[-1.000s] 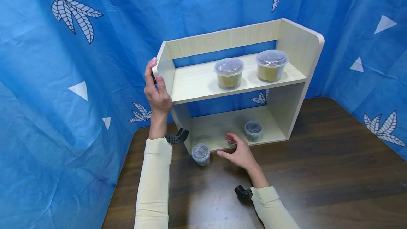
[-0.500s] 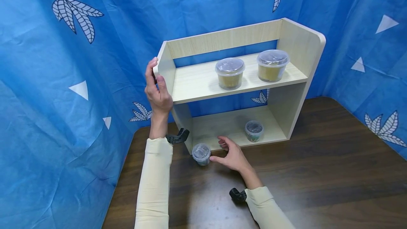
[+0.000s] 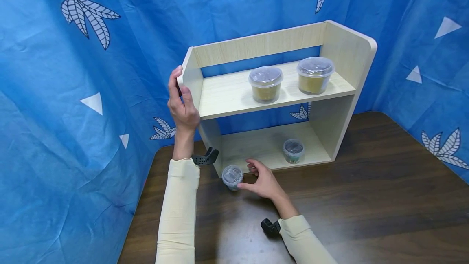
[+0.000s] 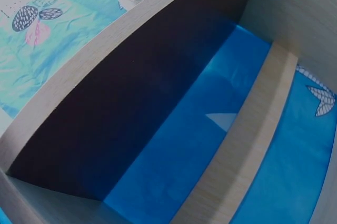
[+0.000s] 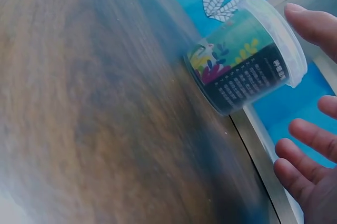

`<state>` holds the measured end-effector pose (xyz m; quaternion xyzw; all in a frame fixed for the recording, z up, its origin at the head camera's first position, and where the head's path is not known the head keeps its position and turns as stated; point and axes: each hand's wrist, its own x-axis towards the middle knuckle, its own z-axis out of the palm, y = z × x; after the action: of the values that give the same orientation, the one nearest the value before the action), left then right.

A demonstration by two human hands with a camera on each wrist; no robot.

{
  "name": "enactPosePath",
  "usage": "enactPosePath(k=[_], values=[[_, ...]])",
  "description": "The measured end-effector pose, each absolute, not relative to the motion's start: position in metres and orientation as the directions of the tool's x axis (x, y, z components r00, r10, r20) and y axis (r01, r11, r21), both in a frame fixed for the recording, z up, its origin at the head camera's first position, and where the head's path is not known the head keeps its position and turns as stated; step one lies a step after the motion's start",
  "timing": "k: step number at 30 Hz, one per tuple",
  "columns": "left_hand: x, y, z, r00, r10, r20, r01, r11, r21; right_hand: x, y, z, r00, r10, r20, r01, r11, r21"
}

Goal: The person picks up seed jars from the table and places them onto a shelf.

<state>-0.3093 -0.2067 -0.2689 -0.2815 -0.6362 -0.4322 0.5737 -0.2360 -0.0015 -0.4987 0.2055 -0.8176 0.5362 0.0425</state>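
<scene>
In the head view my left hand [image 3: 183,107] holds the left side panel of a pale wooden two-tier shelf [image 3: 231,91], thumb and fingers on either side of its front edge. My right hand [image 3: 264,180] is low by the shelf's front, fingers spread and bent. Its thumb tip is at or very near a small clear lidded tub [image 3: 232,176] at the shelf's front left corner. Up close in the right wrist view, this tub [image 5: 242,58] has a colourful printed label and a whitish lid; the fingers [image 5: 297,174] are apart from it. The left wrist view shows no hand.
Two larger lidded tubs with yellowish contents, one left [image 3: 265,84] and one right [image 3: 315,75], stand on the upper tier. Another small tub [image 3: 293,151] stands on the lower tier. Blue patterned cloth [image 3: 110,133] hangs around the dark wooden table [image 3: 384,199].
My right hand has moved left to the small tub at the shelf's front left corner. The left hand keeps its hold on the panel, and the tubs stay in place.
</scene>
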Motion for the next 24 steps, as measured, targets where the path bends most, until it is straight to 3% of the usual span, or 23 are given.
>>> enactPosePath(k=[24], values=[[-0.31, -0.207, -0.269, -0.186, -0.118, 0.975, 0.848, 0.483, 0.22, -0.234, -0.022, -0.503, -0.906, -0.36, 0.221, -0.361, 0.388, -0.848]])
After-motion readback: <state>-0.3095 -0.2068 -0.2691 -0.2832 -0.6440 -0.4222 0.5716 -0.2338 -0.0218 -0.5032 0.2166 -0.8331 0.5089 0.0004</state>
